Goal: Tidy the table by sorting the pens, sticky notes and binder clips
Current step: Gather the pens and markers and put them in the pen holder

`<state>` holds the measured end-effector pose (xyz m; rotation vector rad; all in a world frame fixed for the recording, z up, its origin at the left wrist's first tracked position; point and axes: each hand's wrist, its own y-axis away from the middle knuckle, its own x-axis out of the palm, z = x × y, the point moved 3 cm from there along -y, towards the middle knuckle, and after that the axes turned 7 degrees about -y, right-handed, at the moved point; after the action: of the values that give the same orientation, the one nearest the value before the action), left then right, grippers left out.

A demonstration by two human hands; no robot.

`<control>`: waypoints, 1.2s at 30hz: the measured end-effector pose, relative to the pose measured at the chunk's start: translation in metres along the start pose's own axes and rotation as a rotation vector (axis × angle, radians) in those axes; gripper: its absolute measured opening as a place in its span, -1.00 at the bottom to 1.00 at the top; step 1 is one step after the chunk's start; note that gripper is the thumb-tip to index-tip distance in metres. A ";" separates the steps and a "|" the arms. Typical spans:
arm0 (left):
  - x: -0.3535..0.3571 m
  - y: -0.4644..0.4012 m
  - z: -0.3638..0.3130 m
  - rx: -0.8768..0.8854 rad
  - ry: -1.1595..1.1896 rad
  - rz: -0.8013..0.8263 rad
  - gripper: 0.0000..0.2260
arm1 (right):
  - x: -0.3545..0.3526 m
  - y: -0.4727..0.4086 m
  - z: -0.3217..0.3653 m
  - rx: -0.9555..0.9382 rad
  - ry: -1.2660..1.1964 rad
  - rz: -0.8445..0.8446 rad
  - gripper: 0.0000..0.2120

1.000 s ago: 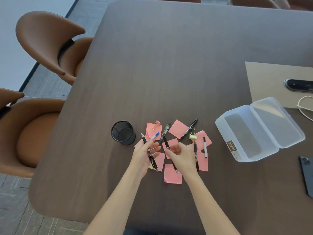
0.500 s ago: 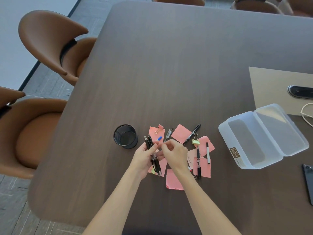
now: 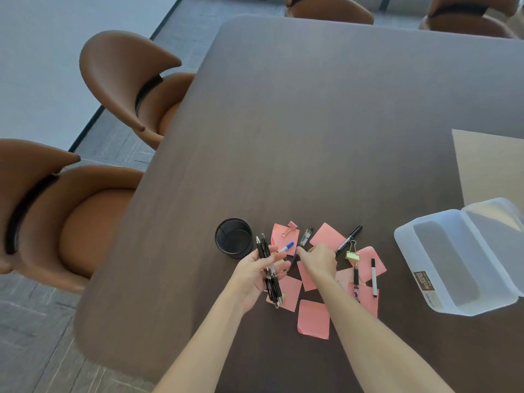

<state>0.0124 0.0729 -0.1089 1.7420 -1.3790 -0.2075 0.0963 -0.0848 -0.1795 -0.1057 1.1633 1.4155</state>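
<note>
Since half a second ago the right hand [image 3: 317, 259] has drawn a little away from the left hand [image 3: 256, 275] and now reaches over the pink sticky notes [image 3: 313, 323], fingers pinched round the top end of a dark pen [image 3: 293, 259] just beside the blue-capped pen [image 3: 285, 247]; the view has also swung left, so the plastic box [image 3: 442, 279] sits nearer the right edge. The left hand is closed round a bundle of black pens [image 3: 269, 272], long axis running from upper left to lower right, tips past the heel of the palm. The round black pen cup [image 3: 234, 238] stands on the dark desk [image 3: 312, 123] just left of the hands — nothing shows inside it. The clear box lies open, lid folded back to the right, its tray bare as far as can be seen. Loose on the notes: a black marker [image 3: 348, 239] slanting up to the right, a white marker [image 3: 374, 277] and a black pen [image 3: 356, 280] both lying nearly straight away from the person, and a clear pen [image 3: 306, 236] tilted slightly right. A pink binder clip [image 3: 290, 227] rests on the upper-left note; a gold binder clip [image 3: 351, 252] lies near the black marker.
</note>
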 end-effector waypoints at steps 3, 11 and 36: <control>-0.002 -0.001 0.002 0.005 -0.016 0.003 -0.74 | 0.003 -0.002 0.006 -0.035 0.044 -0.014 -0.69; 0.000 -0.005 0.003 0.012 -0.050 -0.012 -0.78 | 0.009 -0.001 0.016 -0.084 -0.021 -0.034 -0.75; 0.078 -0.024 0.025 -0.033 -0.118 0.042 -0.84 | -0.077 0.067 -0.017 -0.445 -0.270 -0.072 -0.88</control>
<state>0.0434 -0.0067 -0.1118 1.6950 -1.4871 -0.3130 0.0540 -0.1337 -0.0989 -0.2574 0.6068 1.5501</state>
